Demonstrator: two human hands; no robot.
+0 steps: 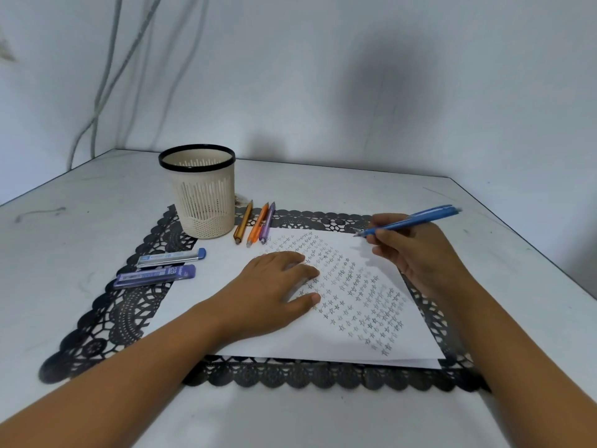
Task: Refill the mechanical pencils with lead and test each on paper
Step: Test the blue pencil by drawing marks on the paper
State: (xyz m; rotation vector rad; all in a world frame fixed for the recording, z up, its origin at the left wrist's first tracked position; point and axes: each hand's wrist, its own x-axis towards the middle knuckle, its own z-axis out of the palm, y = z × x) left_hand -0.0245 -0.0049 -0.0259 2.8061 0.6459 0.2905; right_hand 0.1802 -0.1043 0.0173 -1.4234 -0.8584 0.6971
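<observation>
The right hand point(416, 253) grips the blue pencil point(410, 221) low on its barrel, tip near the far right corner of the paper point(339, 334). The left hand point(274, 292) lies flat with relaxed fingers, pressing the sheet. The pencil looks light and stiff, its lead probably brittle; holding near the tip suits it.

- A home desk corner or small study is suggested.
- A white counter point(97, 202) is set into a corner of bare, pale walls point(323, 76).
- Loose cables point(97, 98) are seen hanging down the left wall.
- A black lace mat point(129, 305) is laid on the counter.
- Stationery is kept there: a slotted cup point(206, 202), pencils point(257, 225), lead tubes point(155, 275) and paper point(290, 344) covered in drawn stars.
</observation>
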